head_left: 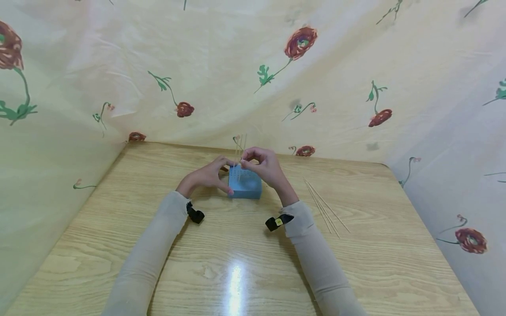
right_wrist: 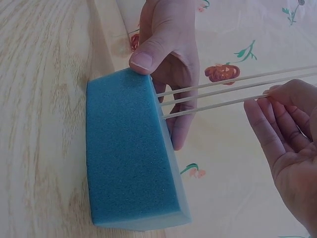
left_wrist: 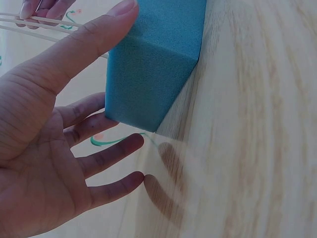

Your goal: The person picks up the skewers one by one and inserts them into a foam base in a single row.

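A blue foam block (head_left: 247,193) with rows of small holes in its top sits on the table. My left hand (head_left: 207,174) grips the block's left side, thumb on the near face and fingers behind; two fingers (left_wrist: 116,155) are spread away from it in the left wrist view. Between thumb and fingertips, my right hand (head_left: 269,166) pinches a thin wooden skewer (right_wrist: 213,106) whose lower end meets the block's top. Two more skewers (right_wrist: 218,92) stand in the block beside it. How deep the pinched skewer sits, I cannot tell.
Several loose skewers (head_left: 318,206) lie on the wood-grain table (head_left: 205,272) to the right of my right forearm. A flowered sheet (head_left: 221,66) hangs behind the table and along both sides. Each wrist bears a black strap-on camera (head_left: 195,213).
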`<act>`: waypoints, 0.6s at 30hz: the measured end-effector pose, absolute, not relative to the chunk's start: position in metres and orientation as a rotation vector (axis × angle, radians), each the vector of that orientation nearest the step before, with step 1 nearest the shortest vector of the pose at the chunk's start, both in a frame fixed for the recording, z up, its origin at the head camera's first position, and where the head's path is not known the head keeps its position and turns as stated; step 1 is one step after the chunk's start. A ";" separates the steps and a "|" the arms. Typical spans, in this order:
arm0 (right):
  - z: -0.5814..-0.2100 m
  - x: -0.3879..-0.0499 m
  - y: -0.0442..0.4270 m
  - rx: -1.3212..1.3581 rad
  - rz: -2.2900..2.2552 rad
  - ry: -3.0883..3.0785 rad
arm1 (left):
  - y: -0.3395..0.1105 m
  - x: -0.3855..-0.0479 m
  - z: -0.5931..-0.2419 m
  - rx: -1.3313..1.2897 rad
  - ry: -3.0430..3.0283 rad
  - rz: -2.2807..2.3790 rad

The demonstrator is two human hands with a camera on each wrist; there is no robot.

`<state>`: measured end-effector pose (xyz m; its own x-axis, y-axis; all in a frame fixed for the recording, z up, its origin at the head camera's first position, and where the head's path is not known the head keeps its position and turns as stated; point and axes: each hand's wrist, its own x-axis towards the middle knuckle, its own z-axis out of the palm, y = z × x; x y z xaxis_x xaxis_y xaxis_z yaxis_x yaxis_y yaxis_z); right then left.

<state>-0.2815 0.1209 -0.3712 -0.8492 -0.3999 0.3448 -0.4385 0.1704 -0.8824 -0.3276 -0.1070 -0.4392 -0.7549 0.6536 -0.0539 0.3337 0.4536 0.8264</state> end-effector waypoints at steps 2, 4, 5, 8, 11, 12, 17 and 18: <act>-0.376 -0.286 0.121 0.845 1.799 -2.387 | -0.107 -0.327 -0.439 0.835 2.348 1.206; -0.382 -0.290 0.122 0.846 1.783 -2.393 | -0.107 -0.328 -0.440 0.833 2.351 1.201; -0.385 -0.292 0.122 0.847 1.777 -2.395 | -0.107 -0.328 -0.440 0.832 2.352 1.199; -0.390 -0.297 0.123 0.854 1.765 -2.393 | -0.107 -0.328 -0.440 0.838 2.351 1.201; -0.392 -0.298 0.124 0.866 1.774 -2.383 | -0.107 -0.327 -0.440 0.840 2.349 1.206; -0.392 -0.298 0.125 0.872 1.777 -2.380 | -0.107 -0.327 -0.440 0.840 2.349 1.207; -0.391 -0.297 0.126 0.885 1.788 -2.367 | -0.107 -0.328 -0.440 0.836 2.351 1.210; -0.390 -0.297 0.127 0.883 1.790 -2.367 | -0.107 -0.328 -0.440 0.835 2.352 1.211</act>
<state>-0.2971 0.1266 -0.3903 -0.8366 -0.4095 0.3640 -0.4617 0.1694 -0.8707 -0.3277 -0.1066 -0.4399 -0.7578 0.6504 -0.0509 0.3364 0.4565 0.8237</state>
